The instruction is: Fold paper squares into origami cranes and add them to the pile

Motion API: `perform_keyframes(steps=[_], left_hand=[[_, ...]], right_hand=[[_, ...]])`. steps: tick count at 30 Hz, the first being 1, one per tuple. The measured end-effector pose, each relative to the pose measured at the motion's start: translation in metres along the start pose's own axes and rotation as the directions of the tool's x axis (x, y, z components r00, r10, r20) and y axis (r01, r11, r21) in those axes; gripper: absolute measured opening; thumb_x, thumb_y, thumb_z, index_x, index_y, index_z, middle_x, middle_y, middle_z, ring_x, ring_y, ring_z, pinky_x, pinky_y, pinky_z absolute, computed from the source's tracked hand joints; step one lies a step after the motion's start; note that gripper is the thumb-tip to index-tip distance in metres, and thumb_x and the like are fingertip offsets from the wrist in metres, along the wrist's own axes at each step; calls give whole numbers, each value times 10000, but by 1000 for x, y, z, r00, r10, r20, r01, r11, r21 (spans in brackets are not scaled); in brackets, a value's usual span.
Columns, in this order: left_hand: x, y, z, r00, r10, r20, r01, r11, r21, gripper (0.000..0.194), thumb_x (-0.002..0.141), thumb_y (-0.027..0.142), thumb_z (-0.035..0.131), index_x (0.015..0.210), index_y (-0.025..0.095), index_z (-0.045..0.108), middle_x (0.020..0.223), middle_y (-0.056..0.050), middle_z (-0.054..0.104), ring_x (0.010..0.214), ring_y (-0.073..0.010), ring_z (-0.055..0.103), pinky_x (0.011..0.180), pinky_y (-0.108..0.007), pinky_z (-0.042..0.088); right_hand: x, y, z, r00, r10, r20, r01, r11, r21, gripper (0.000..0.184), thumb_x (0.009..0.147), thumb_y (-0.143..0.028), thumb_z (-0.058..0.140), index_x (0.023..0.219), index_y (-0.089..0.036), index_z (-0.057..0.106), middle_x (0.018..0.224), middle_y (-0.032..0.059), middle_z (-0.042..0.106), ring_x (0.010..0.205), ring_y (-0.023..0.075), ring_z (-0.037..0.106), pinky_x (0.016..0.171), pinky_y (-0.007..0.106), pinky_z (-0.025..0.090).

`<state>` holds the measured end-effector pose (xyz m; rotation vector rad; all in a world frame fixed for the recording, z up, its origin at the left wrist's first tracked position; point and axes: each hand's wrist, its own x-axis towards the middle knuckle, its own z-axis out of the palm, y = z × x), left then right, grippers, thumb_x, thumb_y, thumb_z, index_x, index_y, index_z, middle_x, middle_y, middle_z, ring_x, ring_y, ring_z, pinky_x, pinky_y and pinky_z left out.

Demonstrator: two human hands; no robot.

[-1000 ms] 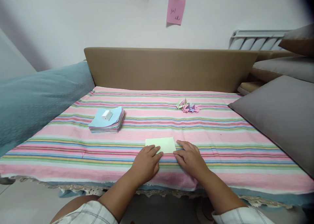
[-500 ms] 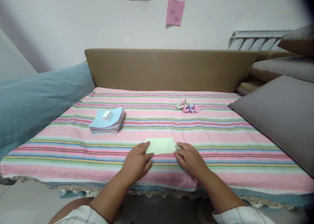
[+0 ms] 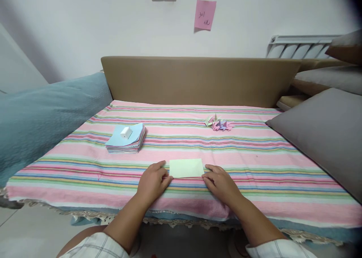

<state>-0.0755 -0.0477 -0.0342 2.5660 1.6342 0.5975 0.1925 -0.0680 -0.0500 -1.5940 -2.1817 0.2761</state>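
Note:
A pale green paper rectangle (image 3: 186, 168) lies flat on the striped cloth in front of me, a faint crease near its upper right corner. My left hand (image 3: 153, 181) rests on the cloth just left of it, fingers spread, the thumb tip close to the lower left corner. On the other side is my right hand (image 3: 222, 184), open with its fingers apart. One of its fingertips touches the paper's lower right corner, or lies right beside it.
A stack of coloured paper (image 3: 126, 139) stands to the left, topped by a small white block (image 3: 126, 132). Several folded paper pieces (image 3: 219, 124) sit farther back, right of centre. Grey cushions (image 3: 319, 126) border the right side, a blue-covered bolster (image 3: 56, 111) the left, and a brown backrest (image 3: 198, 80) the rear.
My left hand has come off the paper's left edge and shifted slightly left. My right hand stays at the right corner. The whole view has shifted a little.

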Motion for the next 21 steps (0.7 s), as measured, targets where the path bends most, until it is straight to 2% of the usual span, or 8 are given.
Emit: perform_keyframes(steps=[4, 11, 15, 21], left_hand=[[3, -2, 10, 996, -71, -52, 70, 997, -19, 235, 757, 376, 607, 913, 208, 654, 1229, -98, 562, 1072, -255, 544, 910, -431, 427], [6, 1, 15, 988, -130, -80, 123, 989, -84, 239, 723, 372, 639, 907, 219, 643, 1274, -81, 533, 1108, -258, 529, 922, -425, 426], [6, 1, 15, 990, -113, -86, 108, 992, -61, 290, 755, 373, 610, 1006, 232, 641, 1283, -82, 527, 1117, -268, 523, 932, -439, 426], [6, 5, 13, 997, -66, -31, 67, 997, 29, 375, 806, 389, 542, 1117, 194, 621, 1320, -129, 485, 1102, -304, 518, 945, -462, 413]], right_hand=[[0, 1, 1, 1000, -4, -3, 4, 1000, 9, 258, 849, -269, 457, 898, -248, 709, 1177, 83, 585, 1107, 240, 504, 909, 398, 405], [0, 1, 2, 1000, -15, -6, 15, 1000, 7, 255, 849, -256, 458, 895, -241, 708, 1154, 87, 595, 1111, 238, 505, 912, 387, 407], [0, 0, 1, 1000, -17, 0, 17, 1000, 11, 261, 853, -246, 451, 900, -233, 707, 1159, 99, 592, 1098, 255, 511, 908, 404, 411], [-2, -2, -1, 1000, -18, -2, 18, 1000, 22, 256, 854, -224, 455, 888, -216, 709, 1150, 111, 595, 1079, 271, 522, 903, 402, 413]])
